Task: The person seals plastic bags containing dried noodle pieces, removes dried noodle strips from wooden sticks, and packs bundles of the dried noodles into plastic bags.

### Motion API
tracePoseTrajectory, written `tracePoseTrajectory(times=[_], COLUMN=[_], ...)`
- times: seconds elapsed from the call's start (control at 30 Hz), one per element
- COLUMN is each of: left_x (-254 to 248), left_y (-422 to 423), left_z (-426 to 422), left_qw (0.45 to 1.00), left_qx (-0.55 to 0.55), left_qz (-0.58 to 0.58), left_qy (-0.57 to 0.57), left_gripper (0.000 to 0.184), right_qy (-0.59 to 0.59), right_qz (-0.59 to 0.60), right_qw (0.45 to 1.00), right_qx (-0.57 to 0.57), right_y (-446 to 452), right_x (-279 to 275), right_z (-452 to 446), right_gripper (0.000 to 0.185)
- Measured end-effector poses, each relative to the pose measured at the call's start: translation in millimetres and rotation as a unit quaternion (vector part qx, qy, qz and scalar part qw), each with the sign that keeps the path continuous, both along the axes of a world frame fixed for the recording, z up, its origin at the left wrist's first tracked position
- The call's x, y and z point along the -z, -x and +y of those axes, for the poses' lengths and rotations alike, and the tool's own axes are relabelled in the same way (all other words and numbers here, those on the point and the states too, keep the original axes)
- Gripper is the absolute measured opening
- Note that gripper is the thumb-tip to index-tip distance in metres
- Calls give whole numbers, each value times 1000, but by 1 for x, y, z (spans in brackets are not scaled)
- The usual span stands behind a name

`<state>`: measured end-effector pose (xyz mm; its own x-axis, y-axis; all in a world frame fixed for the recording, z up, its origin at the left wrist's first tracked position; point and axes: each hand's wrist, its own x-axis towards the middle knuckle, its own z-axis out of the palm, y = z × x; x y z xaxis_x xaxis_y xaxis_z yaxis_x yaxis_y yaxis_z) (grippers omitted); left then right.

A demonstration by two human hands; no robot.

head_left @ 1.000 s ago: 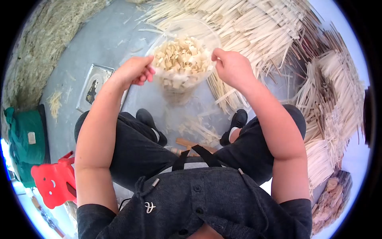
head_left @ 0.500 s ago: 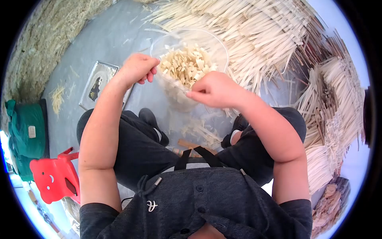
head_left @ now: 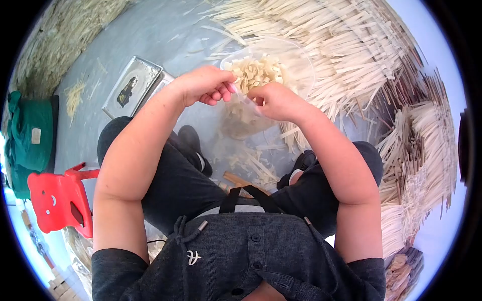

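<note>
A clear plastic bag (head_left: 241,124) stands on the floor in front of me, its wide mouth open upward. Short, pale, curled pieces of flat strip (head_left: 259,71) fill its upper part. My left hand (head_left: 207,86) pinches the near left part of the rim between thumb and finger, the other fingers curled loosely. Close by on the right, my right hand (head_left: 282,102) is closed on the near edge of the same bag. A short stretch of plastic runs between the two hands.
Long pale strips (head_left: 321,40) lie heaped behind and to the right of the bag. A metal-topped scale (head_left: 131,89) sits on the floor at left. Farther left are a red plastic chair (head_left: 57,198) and a green bag (head_left: 32,145). Wood pieces (head_left: 233,178) lie between my feet.
Both hands have come closer together along the near rim, the left moving right. The bag's mouth has shifted right in view, and the view itself has turned slightly.
</note>
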<state>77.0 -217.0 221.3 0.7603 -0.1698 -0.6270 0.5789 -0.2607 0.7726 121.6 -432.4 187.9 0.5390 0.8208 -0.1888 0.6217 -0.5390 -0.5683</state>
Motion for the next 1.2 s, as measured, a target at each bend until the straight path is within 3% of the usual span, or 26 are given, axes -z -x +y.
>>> tracePoseTrajectory(times=[0.17,0.23,0.43,0.57,0.67,0.73,0.77,0.8,0.87,1.0,1.07,1.1,1.17,1.2], left_x=[1,2,3,-3,-1,-6,-9,-11,-10,25,39,40,38,40], left_y=[3,5,3,4,3,2,1,-2,-4,-17,-22,-23,-33,-40], left_z=[3,7,6,6,9,6,5,4,5,15,15,13,7,8], left_qw=[1000,999,999,1000,999,996,991,990,947,942,842,844,861,860], left_qx=[-11,-8,14,1,-4,14,29,31,61,-5,-8,-11,-57,-61], left_qz=[7,6,3,-1,-13,-14,-12,-14,-73,-193,-396,-393,-394,-395], left_qy=[28,33,31,-2,-36,-85,-132,-135,-308,-275,-366,-366,-316,-317], left_gripper=[27,27,29,33,38,41,45,45,42,44,45,45,36,36], right_qy=[29,108,176,143,67,-101,-31,-33,17,20,-5,-4,-140,-140], right_qz=[76,22,-82,-41,7,-219,-245,-247,-172,-238,-137,-135,-171,-172], right_qw=[997,994,981,989,997,952,950,948,964,951,964,965,947,947], right_qx=[-7,-18,-23,-18,45,190,193,196,203,195,228,224,235,231], right_y=[1,0,11,3,-21,-35,-39,-37,-25,-29,-37,-42,-54,-57], right_x=[0,2,10,2,-7,13,27,42,66,61,34,29,20,16], right_z=[2,7,11,3,-2,-10,-14,-15,-16,-8,0,5,18,27], right_gripper=[21,22,20,20,30,50,69,69,75,76,67,67,46,46])
